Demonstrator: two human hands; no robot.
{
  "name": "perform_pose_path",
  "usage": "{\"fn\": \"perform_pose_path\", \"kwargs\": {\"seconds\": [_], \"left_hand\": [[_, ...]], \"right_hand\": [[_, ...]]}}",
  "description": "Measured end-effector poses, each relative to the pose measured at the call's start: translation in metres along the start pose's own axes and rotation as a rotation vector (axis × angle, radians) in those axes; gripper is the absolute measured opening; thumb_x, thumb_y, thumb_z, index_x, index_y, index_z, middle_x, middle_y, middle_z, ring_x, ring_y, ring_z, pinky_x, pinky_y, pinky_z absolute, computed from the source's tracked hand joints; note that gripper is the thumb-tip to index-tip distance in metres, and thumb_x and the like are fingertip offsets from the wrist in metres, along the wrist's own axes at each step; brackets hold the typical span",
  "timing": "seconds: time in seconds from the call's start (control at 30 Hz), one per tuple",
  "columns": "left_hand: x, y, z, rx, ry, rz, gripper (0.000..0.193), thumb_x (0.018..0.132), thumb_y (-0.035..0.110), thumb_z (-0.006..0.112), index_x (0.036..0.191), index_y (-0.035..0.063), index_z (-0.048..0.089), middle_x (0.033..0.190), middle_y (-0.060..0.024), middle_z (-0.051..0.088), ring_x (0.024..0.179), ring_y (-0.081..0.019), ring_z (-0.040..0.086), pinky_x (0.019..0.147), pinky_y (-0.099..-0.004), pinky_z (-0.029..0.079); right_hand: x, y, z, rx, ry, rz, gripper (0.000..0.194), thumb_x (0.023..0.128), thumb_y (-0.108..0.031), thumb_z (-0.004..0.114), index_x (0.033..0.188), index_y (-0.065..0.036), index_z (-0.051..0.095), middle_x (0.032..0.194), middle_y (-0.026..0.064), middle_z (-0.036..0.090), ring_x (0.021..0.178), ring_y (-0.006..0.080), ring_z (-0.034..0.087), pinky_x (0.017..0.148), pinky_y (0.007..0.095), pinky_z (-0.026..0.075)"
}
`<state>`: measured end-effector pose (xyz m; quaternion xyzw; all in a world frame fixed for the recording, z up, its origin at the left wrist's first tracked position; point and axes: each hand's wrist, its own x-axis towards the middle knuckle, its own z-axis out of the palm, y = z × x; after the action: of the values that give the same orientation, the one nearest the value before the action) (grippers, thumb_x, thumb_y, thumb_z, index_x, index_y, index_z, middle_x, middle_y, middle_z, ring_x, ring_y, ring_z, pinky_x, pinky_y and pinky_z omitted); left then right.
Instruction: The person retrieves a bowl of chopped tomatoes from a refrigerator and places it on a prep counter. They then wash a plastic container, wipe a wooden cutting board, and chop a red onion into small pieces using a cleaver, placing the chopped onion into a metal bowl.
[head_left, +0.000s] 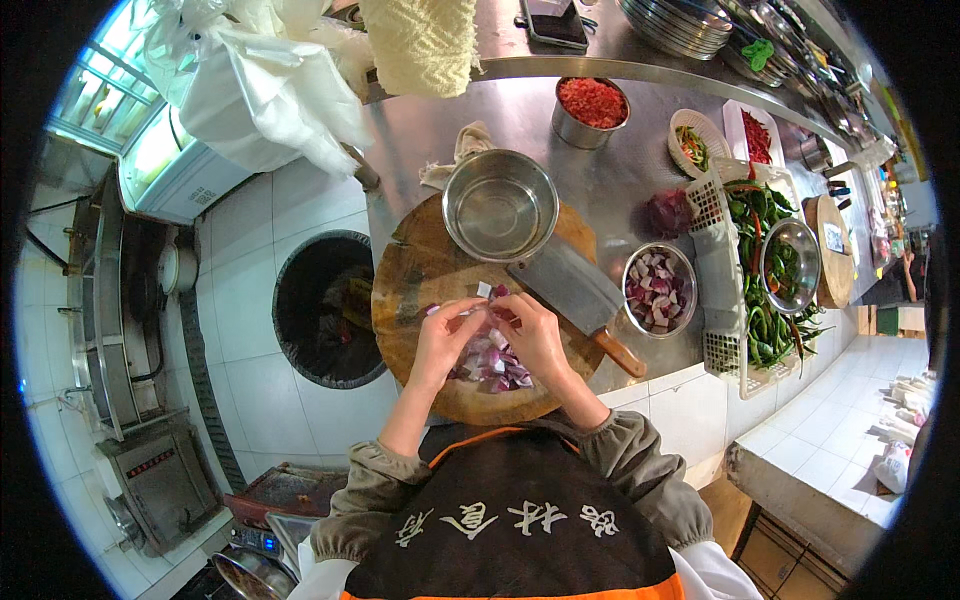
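Both hands are over a round wooden chopping block (409, 262), above a pile of cut red onion pieces (491, 360). My left hand (454, 330) has its thumb and forefinger pinched on a piece of red onion (484, 291). My right hand (531, 330) pinches close beside it, its fingertips at onion pieces; what lies between them is partly hidden. A cleaver (574, 285) with a wooden handle rests on the block to the right, its handle past the rim. At the block's far edge stands a steel bowl (501, 204) with nothing solid visible inside.
Right of the block are a steel bowl of chopped onion (660, 290), a whole red onion (670, 213) and a white crate of green peppers (720, 300). Farther back stands a pot of chopped red chilli (592, 105). A black bin (322, 307) is at left. White plastic bags (262, 97) hang upper left.
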<state>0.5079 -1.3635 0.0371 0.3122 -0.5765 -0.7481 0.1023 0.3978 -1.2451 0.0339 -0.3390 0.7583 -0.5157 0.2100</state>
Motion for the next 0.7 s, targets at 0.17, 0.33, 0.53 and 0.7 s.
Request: {"fn": "perform_pose_path", "kwargs": {"seconds": [0.17, 0.33, 0.53, 0.7], "left_hand": [[-0.002, -0.004, -0.003, -0.064, 0.001, -0.085, 0.025, 0.09, 0.01, 0.063, 0.114, 0.0007, 0.066, 0.11, -0.0077, 0.064, 0.096, -0.0123, 0.058, 0.087, -0.0279, 0.046], [-0.003, -0.009, -0.003, -0.082, -0.015, -0.074, 0.025, 0.089, 0.011, 0.065, 0.112, 0.0003, 0.066, 0.11, -0.0087, 0.064, 0.099, -0.0137, 0.059, 0.088, -0.0301, 0.047], [-0.004, -0.009, -0.004, 0.07, 0.001, -0.06, 0.024, 0.089, 0.009, 0.065, 0.111, 0.0004, 0.066, 0.107, -0.0092, 0.065, 0.095, -0.0146, 0.061, 0.083, -0.0312, 0.05], [0.0, -0.008, -0.004, 0.094, 0.015, -0.042, 0.021, 0.088, 0.008, 0.065, 0.107, 0.0004, 0.068, 0.102, -0.0084, 0.066, 0.089, -0.0147, 0.062, 0.08, -0.0317, 0.051]], "right_hand": [[-0.004, 0.007, -0.007, 0.024, -0.042, 0.003, 0.017, 0.079, 0.0, 0.069, 0.096, -0.001, 0.065, 0.086, 0.0101, 0.066, 0.076, 0.0168, 0.065, 0.066, 0.0273, 0.051], [-0.006, 0.009, -0.008, 0.057, -0.025, 0.076, 0.015, 0.079, -0.001, 0.07, 0.094, 0.0, 0.066, 0.085, 0.0083, 0.067, 0.074, 0.015, 0.066, 0.065, 0.0258, 0.051], [-0.012, 0.005, 0.0, -0.137, -0.003, -0.087, 0.015, 0.076, -0.002, 0.071, 0.091, -0.001, 0.068, 0.081, 0.0091, 0.065, 0.069, 0.0203, 0.065, 0.061, 0.0285, 0.051], [-0.009, 0.005, -0.001, -0.024, 0.036, 0.045, 0.014, 0.078, -0.003, 0.068, 0.092, -0.001, 0.067, 0.082, 0.0138, 0.065, 0.072, 0.0269, 0.065, 0.064, 0.0332, 0.051]]}}
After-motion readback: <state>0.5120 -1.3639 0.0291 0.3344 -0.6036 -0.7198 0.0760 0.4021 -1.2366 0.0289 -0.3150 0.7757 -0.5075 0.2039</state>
